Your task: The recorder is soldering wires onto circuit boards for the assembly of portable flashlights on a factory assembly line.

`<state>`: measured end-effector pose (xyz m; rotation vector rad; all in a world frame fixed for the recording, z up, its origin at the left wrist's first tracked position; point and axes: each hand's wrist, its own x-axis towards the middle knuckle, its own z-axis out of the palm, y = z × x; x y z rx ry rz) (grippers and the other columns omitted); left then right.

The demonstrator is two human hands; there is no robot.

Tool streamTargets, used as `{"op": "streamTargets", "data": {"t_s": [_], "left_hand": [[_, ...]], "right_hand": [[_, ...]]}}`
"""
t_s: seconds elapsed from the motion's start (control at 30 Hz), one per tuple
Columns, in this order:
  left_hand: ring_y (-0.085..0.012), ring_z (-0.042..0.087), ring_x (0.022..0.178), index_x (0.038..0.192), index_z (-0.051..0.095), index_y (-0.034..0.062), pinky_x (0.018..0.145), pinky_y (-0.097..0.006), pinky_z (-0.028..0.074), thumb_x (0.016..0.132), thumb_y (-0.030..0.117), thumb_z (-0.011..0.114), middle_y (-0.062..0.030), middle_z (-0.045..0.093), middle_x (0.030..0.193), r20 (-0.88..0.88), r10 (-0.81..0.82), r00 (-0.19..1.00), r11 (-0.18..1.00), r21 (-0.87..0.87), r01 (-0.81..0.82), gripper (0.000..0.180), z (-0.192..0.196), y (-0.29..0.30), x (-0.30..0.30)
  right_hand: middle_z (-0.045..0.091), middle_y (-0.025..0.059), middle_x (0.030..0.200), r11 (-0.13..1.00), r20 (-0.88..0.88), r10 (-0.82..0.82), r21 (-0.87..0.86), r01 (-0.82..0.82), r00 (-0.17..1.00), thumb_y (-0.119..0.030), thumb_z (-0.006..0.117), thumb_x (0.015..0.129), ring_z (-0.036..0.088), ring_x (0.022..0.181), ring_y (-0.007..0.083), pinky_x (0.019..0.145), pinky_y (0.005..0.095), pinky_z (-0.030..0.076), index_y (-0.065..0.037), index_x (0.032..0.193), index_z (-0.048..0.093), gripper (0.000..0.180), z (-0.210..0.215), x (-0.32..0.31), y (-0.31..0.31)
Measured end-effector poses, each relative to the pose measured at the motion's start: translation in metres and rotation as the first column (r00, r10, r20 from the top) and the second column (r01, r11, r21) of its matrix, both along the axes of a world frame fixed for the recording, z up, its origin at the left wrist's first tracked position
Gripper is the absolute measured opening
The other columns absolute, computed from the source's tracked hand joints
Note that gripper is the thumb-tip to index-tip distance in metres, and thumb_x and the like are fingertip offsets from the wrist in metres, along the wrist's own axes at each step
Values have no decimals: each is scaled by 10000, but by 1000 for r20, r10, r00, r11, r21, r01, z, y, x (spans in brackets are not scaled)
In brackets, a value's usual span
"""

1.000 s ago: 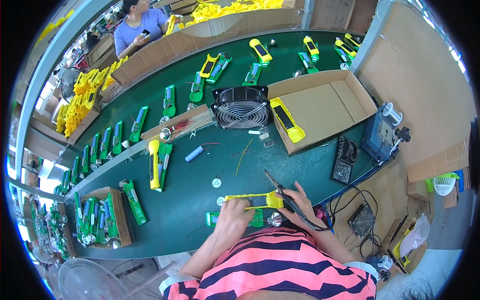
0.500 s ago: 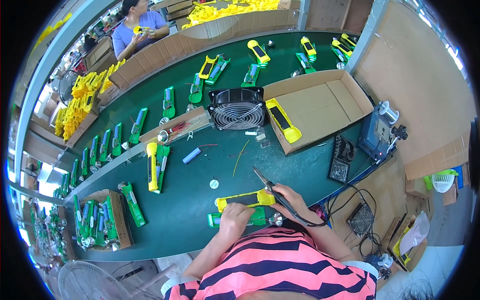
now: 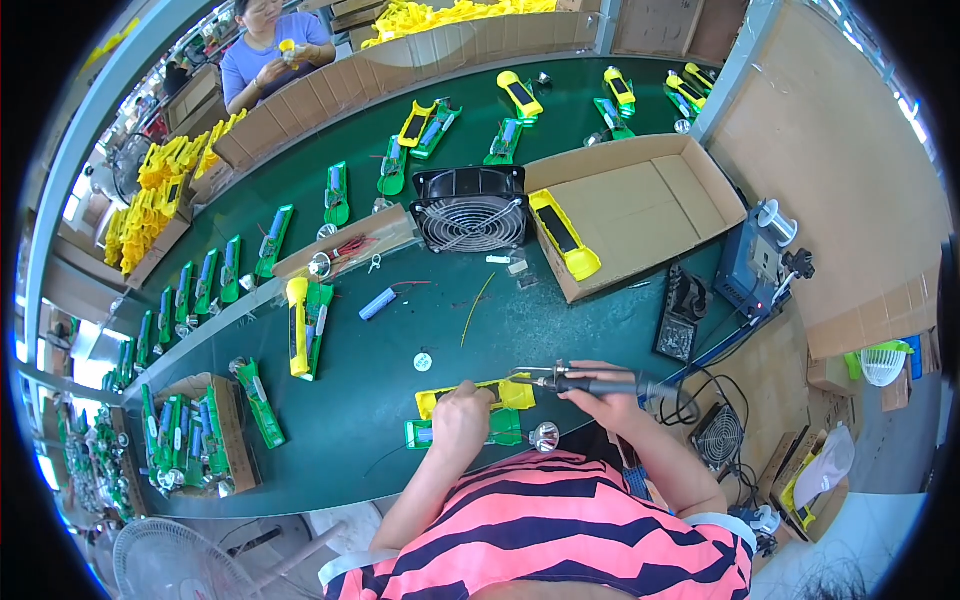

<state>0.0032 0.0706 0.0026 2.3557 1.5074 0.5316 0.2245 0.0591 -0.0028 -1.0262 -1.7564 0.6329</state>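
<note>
My right hand (image 3: 608, 408) is closed round the dark handle of a soldering iron (image 3: 590, 384). Held almost level, the iron points left, its tip above the right end of a yellow plastic casing (image 3: 517, 396). Over the casing's middle, my left hand (image 3: 460, 420) has its fingers bent and pressed together; what they pinch is hidden. Just nearer to me lies a green casing (image 3: 505, 428) holding a blue battery cell, partly covered by my left hand. A silver lamp reflector (image 3: 545, 437) sits at its right end.
A black fan (image 3: 470, 210) stands beyond my hands, beside a cardboard tray (image 3: 650, 210) with one yellow casing. Right of these are an iron stand (image 3: 677, 325) and a blue soldering station (image 3: 750, 265). A box of green casings (image 3: 240, 440) stands left. A co-worker (image 3: 275, 60) sits behind the cardboard barrier.
The soldering iron has swung from slanting to nearly level, its tip now lower over the yellow casing. My left hand has moved slightly left and up. The co-worker's head has turned.
</note>
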Motion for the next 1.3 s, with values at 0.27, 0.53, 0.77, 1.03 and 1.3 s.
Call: {"op": "streamTargets", "data": {"t_s": [0.27,0.53,0.77,1.03,1.3], "left_hand": [[-259,555,595,634,565,40,551,-337,455,594,13,534,-118,506,650,-164,-18,986,1000,-3,18,58,2,2,4],[-260,556,614,629,549,32,562,-342,456,602,21,528,-121,506,661,-187,-14,982,1000,-29,8,36,7,3,-1],[-260,552,580,610,547,31,534,-341,455,597,24,529,-120,502,647,-181,-9,983,1000,0,10,24,10,3,-5],[-251,552,561,596,557,46,516,-336,454,604,46,536,-111,501,633,-187,-2,982,999,34,8,22,9,11,-4],[-244,566,558,617,599,70,505,-334,465,592,82,555,-107,520,638,-278,-6,961,999,31,15,52,10,9,-5]], "right_hand": [[591,68,689,821,-404,-148,-559,-115,903,-46,592,749,591,620,101,549,211,471,25,859,545,139,-16,-6,0],[583,73,722,805,-372,-121,-579,-128,920,-64,603,734,595,621,109,546,215,470,18,845,558,146,-20,-21,2],[566,71,721,843,-399,-149,-530,-95,905,-42,601,730,600,616,123,527,222,466,30,816,555,122,-22,-28,-3],[556,81,748,882,-479,-174,-464,-80,860,-51,585,760,604,636,134,546,226,470,38,844,552,126,-12,-25,-7],[576,89,992,952,-216,-49,-306,-20,975,-69,616,724,574,762,187,747,286,445,-72,1090,425,413,-27,-54,-31]]}}
